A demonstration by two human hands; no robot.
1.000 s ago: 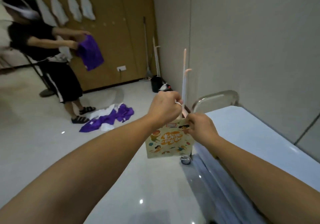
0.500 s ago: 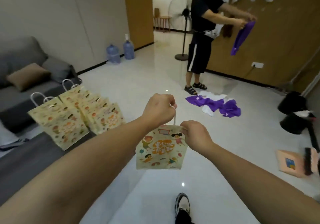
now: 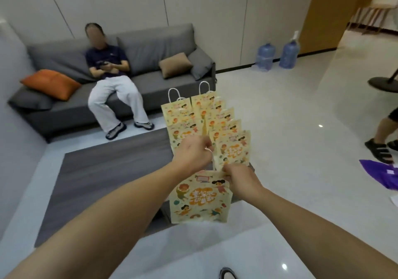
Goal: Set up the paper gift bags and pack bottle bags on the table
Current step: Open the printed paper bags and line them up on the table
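Left hand [image 3: 192, 154] pinches the white handle and right hand [image 3: 240, 177] pinches the top edge of a paper bag [image 3: 199, 201], hanging just before the bag rows [image 3: 204, 123] on the table [image 3: 103, 175]. Its orange lettering is unreadable.

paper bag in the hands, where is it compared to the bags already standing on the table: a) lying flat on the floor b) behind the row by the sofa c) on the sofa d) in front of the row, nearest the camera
d: the paper bag hangs from the left hand and right hand, in front of the standing bags.
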